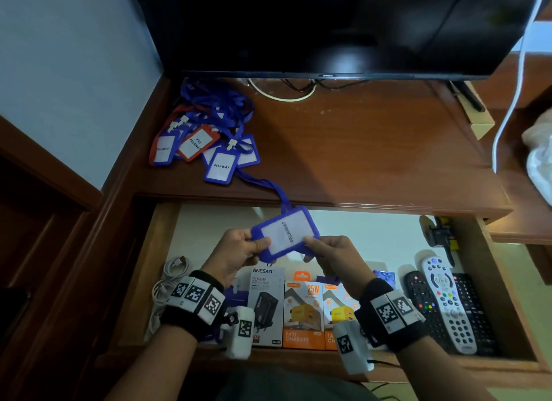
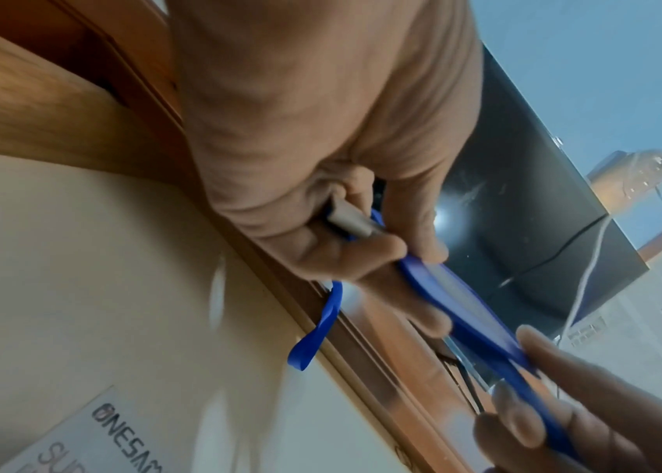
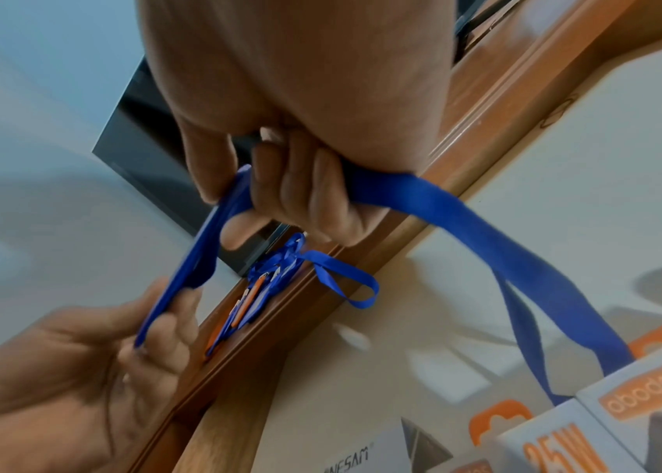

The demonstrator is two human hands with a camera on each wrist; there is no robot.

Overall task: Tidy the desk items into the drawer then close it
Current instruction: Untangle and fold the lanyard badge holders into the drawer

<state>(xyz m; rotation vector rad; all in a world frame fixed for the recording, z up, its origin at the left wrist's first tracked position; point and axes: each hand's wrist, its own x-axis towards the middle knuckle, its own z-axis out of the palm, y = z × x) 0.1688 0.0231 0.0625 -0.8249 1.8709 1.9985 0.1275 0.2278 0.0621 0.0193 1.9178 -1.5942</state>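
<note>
A blue badge holder (image 1: pixel 283 232) with a white card hangs above the open drawer (image 1: pixel 167 230), held by both hands. My left hand (image 1: pixel 243 248) pinches its left edge and a white clip (image 2: pixel 351 222). My right hand (image 1: pixel 324 251) pinches its right edge and also grips a loop of blue lanyard (image 3: pixel 462 220). The lanyard strap (image 1: pixel 265 185) trails back over the desk edge to a pile of blue and orange badge holders (image 1: pixel 206 143) at the desk's back left. In the wrist views the badge holder (image 2: pixel 466 307) (image 3: pixel 195 256) shows edge-on between the two hands.
The drawer holds charger boxes (image 1: pixel 286 308), white cables (image 1: pixel 171 276) at left and three remote controls (image 1: pixel 448 305) at right. A dark monitor (image 1: pixel 328 27) stands at the desk's back, with a white cable (image 1: pixel 510 102) hanging at right. The wooden desk top (image 1: pixel 358 149) lies beyond the drawer.
</note>
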